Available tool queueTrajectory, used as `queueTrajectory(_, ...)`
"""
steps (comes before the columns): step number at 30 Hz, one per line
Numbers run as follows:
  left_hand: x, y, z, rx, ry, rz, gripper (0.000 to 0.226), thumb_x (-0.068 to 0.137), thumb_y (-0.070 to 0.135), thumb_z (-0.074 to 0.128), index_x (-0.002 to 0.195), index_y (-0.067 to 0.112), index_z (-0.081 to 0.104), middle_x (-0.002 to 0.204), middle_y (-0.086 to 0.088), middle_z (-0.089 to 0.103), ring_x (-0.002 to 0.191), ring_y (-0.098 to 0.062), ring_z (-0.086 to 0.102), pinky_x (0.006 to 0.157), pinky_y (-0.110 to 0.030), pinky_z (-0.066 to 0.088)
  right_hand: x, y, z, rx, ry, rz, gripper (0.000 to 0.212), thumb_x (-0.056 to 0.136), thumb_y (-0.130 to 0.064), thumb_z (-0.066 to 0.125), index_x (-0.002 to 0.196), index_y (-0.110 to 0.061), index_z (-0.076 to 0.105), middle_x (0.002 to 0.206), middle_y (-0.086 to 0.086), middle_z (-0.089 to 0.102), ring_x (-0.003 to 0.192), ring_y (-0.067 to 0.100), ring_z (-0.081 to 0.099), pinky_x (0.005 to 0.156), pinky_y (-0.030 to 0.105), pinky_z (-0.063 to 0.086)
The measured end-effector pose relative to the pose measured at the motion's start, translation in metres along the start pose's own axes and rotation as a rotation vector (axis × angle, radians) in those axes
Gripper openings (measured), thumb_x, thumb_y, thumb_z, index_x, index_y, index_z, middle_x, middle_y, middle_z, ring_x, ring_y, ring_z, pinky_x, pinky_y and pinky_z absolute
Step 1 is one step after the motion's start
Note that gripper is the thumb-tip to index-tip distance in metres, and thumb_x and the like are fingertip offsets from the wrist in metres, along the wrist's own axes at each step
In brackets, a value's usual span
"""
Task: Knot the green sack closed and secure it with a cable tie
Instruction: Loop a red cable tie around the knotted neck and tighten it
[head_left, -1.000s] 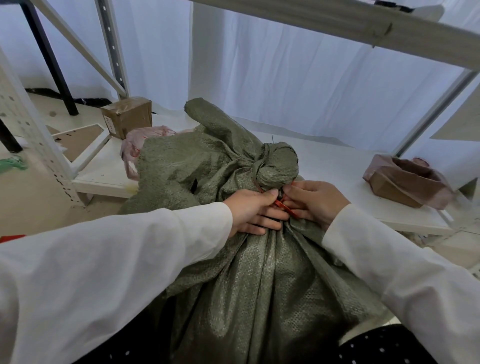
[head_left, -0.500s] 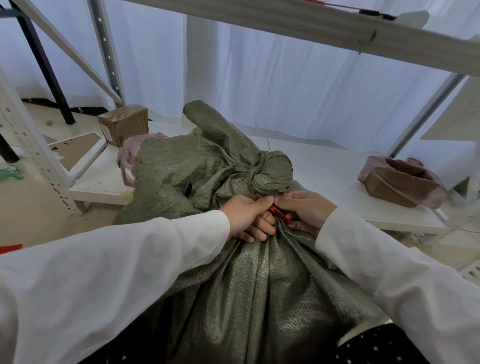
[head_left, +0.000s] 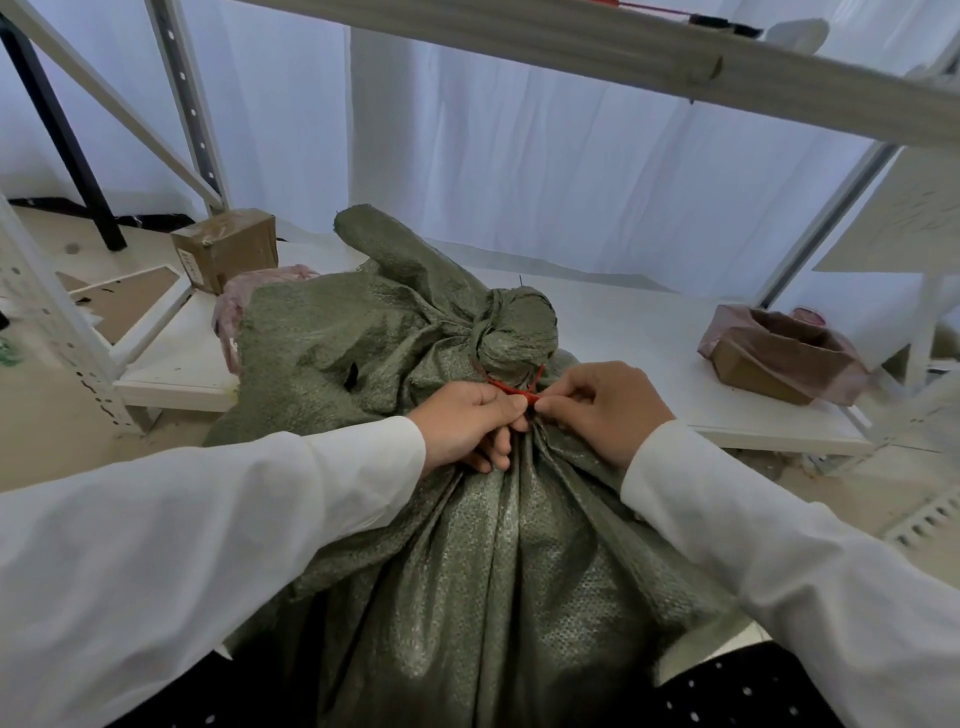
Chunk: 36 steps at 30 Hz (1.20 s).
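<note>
Green sack (head_left: 467, 545) fills the centre and lower frame, its neck tied in a knot (head_left: 511, 338) just above centre, resting against the white shelf (head_left: 649, 332). At upper left, a taped cardboard box (head_left: 226, 247) stands on the shelf. Left hand (head_left: 470, 423), left of centre, is closed, fingertips pinching the red cable tie (head_left: 511, 388) looped under the knot. Right hand (head_left: 605, 408), just right of centre, pinches the same tie, fingers curled. At right, a lined carton (head_left: 779, 353) sits on the shelf.
</note>
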<state>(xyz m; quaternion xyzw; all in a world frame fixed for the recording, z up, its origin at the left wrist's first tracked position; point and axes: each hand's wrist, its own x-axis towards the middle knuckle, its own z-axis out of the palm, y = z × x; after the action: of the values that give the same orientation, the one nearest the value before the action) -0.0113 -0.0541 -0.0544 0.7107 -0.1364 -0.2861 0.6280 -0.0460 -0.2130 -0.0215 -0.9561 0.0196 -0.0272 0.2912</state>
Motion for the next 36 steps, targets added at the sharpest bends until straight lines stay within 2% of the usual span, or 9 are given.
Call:
queueTrajectory(6, 0.001, 0.003, 0.015, -0.066, 0.165, 0.06, 0.032, 0.095, 0.018, 0.046, 0.064, 0.01, 0.052, 0.03, 0.006, 0.041, 0.032, -0.005, 0.047, 0.045, -0.021, 0.041, 0.003, -0.008, 0.0, -0.15, 0.151, -0.039, 0.005, 0.086, -0.037, 0.059, 0.088, -0.032, 0.06, 0.084, -0.006, 0.062, 0.091, 0.021, 0.06, 0.074, 0.027, 0.038)
queueTrajectory(8, 0.0, 0.005, 0.019, -0.084, 0.202, 0.072, 0.033, 0.094, 0.017, 0.046, 0.062, 0.009, 0.05, 0.029, 0.006, 0.041, 0.031, -0.005, 0.046, 0.044, -0.02, 0.04, 0.005, -0.01, 0.001, -0.175, 0.169, -0.027, 0.021, 0.088, -0.038, 0.055, 0.108, -0.033, 0.059, 0.1, -0.001, 0.067, 0.1, 0.026, 0.059, 0.081, 0.031, 0.042)
queueTrajectory(10, 0.0, 0.006, 0.021, -0.073, 0.229, 0.076, 0.032, 0.093, 0.015, 0.045, 0.061, 0.009, 0.049, 0.028, 0.005, 0.041, 0.029, -0.005, 0.045, 0.04, -0.017, 0.039, 0.006, -0.013, 0.001, -0.229, 0.177, -0.016, 0.029, 0.09, -0.038, 0.051, 0.118, -0.034, 0.057, 0.112, 0.0, 0.065, 0.108, 0.027, 0.057, 0.084, 0.032, 0.041)
queueTrajectory(15, 0.001, 0.008, 0.016, -0.018, 0.268, 0.09, 0.034, 0.089, 0.011, 0.044, 0.055, 0.009, 0.047, 0.028, 0.003, 0.042, 0.029, -0.008, 0.044, 0.038, -0.015, 0.038, 0.008, -0.023, 0.014, -0.351, 0.144, -0.04, 0.031, 0.097, -0.033, 0.035, 0.119, -0.033, 0.057, 0.11, 0.004, 0.057, 0.106, 0.029, 0.055, 0.075, 0.031, 0.035)
queueTrajectory(22, 0.001, 0.01, 0.005, 0.132, 0.268, 0.116, 0.034, 0.088, 0.012, 0.044, 0.054, 0.01, 0.043, 0.028, 0.003, 0.043, 0.03, -0.009, 0.046, 0.039, -0.014, 0.038, 0.016, -0.031, 0.021, -0.35, 0.11, 0.016, 0.029, 0.097, -0.031, 0.032, 0.117, -0.031, 0.053, 0.114, 0.005, 0.058, 0.105, 0.032, 0.055, 0.083, 0.038, 0.041)
queueTrajectory(27, 0.0, 0.011, -0.003, 0.275, 0.254, 0.138, 0.035, 0.089, 0.016, 0.044, 0.054, 0.013, 0.043, 0.032, 0.003, 0.048, 0.038, -0.012, 0.049, 0.053, -0.023, 0.041, 0.021, -0.031, 0.022, -0.311, 0.1, 0.041, 0.028, 0.096, -0.029, 0.034, 0.113, -0.03, 0.056, 0.113, 0.004, 0.059, 0.104, 0.031, 0.055, 0.08, 0.036, 0.039)
queueTrajectory(30, -0.004, 0.01, -0.007, 0.423, 0.203, 0.217, 0.034, 0.092, 0.021, 0.044, 0.059, 0.014, 0.046, 0.042, 0.001, 0.054, 0.041, -0.009, 0.051, 0.06, -0.026, 0.044, 0.022, -0.026, 0.02, -0.267, 0.099, -0.014, 0.029, 0.096, -0.028, 0.037, 0.115, -0.026, 0.059, 0.114, 0.005, 0.06, 0.109, 0.027, 0.053, 0.082, 0.034, 0.04)
queueTrajectory(33, -0.01, 0.01, -0.014, 0.681, 0.131, 0.368, 0.028, 0.095, 0.028, 0.045, 0.069, 0.018, 0.047, 0.059, 0.004, 0.059, 0.054, -0.012, 0.057, 0.062, -0.023, 0.043, 0.022, -0.024, 0.021, -0.24, 0.074, -0.075, 0.029, 0.096, -0.023, 0.039, 0.116, -0.018, 0.059, 0.116, 0.007, 0.055, 0.112, 0.024, 0.049, 0.083, 0.03, 0.037)
queueTrajectory(36, -0.009, 0.011, -0.021, 0.902, 0.122, 0.439, 0.017, 0.088, 0.033, 0.058, 0.083, 0.022, 0.045, 0.066, 0.015, 0.05, 0.059, -0.008, 0.049, 0.055, -0.015, 0.033, 0.023, -0.024, 0.022, -0.178, 0.06, -0.11, 0.027, 0.093, -0.017, 0.044, 0.115, -0.012, 0.06, 0.116, 0.009, 0.055, 0.109, 0.025, 0.052, 0.089, 0.032, 0.041)
